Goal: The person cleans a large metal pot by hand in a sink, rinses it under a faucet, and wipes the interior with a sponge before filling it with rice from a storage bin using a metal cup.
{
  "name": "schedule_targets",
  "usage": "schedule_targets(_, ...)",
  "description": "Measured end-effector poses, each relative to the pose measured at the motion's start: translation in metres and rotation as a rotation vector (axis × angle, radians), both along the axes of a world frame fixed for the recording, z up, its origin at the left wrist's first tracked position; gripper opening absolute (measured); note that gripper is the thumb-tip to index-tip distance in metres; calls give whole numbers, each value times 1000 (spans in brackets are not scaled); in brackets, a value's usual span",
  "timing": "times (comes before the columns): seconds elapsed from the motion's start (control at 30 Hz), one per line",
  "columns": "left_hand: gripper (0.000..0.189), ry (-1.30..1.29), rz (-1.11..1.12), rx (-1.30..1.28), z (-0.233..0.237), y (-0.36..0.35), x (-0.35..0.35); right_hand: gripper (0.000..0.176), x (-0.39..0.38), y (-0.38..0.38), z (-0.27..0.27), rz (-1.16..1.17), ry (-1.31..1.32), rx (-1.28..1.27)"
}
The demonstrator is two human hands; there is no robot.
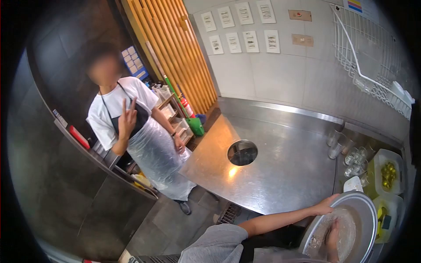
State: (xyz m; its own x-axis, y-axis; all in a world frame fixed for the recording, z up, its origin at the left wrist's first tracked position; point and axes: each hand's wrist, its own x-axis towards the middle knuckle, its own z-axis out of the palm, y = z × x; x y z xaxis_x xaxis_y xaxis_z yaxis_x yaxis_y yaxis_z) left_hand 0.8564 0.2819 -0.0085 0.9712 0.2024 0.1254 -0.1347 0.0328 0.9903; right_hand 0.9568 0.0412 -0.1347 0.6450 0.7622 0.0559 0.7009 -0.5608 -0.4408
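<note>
A large grey metal basin [371, 228] at the lower right contains cloudy, bubbly water [348, 228]. My left hand [325, 206] grips its far-left rim, with the arm stretched across from the left. Inside the basin, my right hand [334, 230] reaches down into the water. Its fingers are blurred and partly under the surface, so their pose and anything in them are hidden. Just beyond the rim, close to my left hand, stands a small white container [353, 184].
A steel counter [289, 175] with a round hole [242, 152] lies ahead. Glasses [356, 160] and plastic tubs [387, 153] line the right side, below a wire rack [364, 65]. On the left stands a person [131, 114] in a clear plastic apron, two fingers raised.
</note>
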Motion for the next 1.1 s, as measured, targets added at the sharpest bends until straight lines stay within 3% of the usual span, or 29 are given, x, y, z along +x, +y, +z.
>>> schedule_targets(0.07, 72, -32, 5, 22, 1, 2, -4, 45, -13, -3, 3, 202, 65, 7)
schedule_targets(0.17, 71, 64, -27, -29, 28, 3, -16, 41, -2, -19, 42, -427, 639, 477)
schedule_targets(0.27, 70, -60, -18, -42, 9, 1, -6, 38, 3, -1, 50, -726, 490, 380)
schedule_targets(0.37, 69, 5, 3, -28, 5, 1, -5, 39, -8, -32, 9, -76, -138, -472)
schedule_targets(0.4, 69, -2, 9, -30, 5, 1, -7, 39, -22, -38, 33, -96, 20, -500)
schedule_targets(0.5, 70, -7, 18, -20, 6, 1, -5, 35, 18, -81, 42, -299, 192, -759)
schedule_targets(0.57, 71, 19, 24, -6, 4, 1, -4, 27, 57, -118, -11, -580, -102, -219)
schedule_targets(0.63, 72, 25, -7, -6, 12, 5, -8, 22, 52, -70, 27, -386, -190, -17)
schedule_targets(0.67, 72, 29, -21, -11, 14, 4, -9, 24, 53, -44, 33, -492, 7, 163)
schedule_targets(0.7, 73, 41, -18, -1, 13, 2, -8, 25, 110, -56, -51, -359, -47, 34)
schedule_targets(0.77, 73, 67, 11, 29, 5, 3, -5, 27, 62, 38, -22, -487, 168, 605)
schedule_targets(0.83, 72, 30, 49, 33, -7, 0, 3, 28, 35, 76, -24, -367, 509, 361)
schedule_targets(0.9, 73, 13, 91, 37, -14, -3, 3, 32, -50, 93, 27, -120, 729, 298)
schedule_targets(1.0, 75, 70, 40, 8, 3, 1, -3, 33, -100, 62, 48, 74, 851, 142)
schedule_targets(1.1, 75, 32, -5, -11, -8, 2, 2, 35, -86, -19, 51, 23, 830, -1)
